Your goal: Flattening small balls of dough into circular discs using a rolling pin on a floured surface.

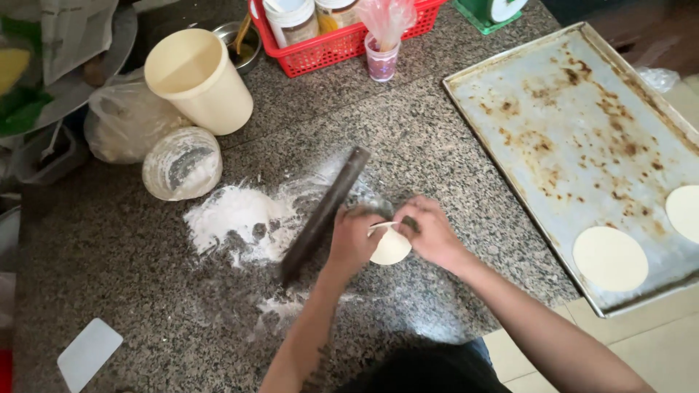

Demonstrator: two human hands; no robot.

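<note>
I see the granite counter (451, 131), w/ a stained baking tray (582, 124) at right carrying two flat dough rounds (610, 257). Dark rolling pin (324, 212) lies beside a flour pile (237, 218). Left hand (352, 241) & right hand (429, 231) are close together, both pinching one small dough disc (391, 247) just above the counter.

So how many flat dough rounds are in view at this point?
3: one dough round held between the left hand and right hand, two on the baking tray, one near its front edge, one cut off by the frame.
</note>
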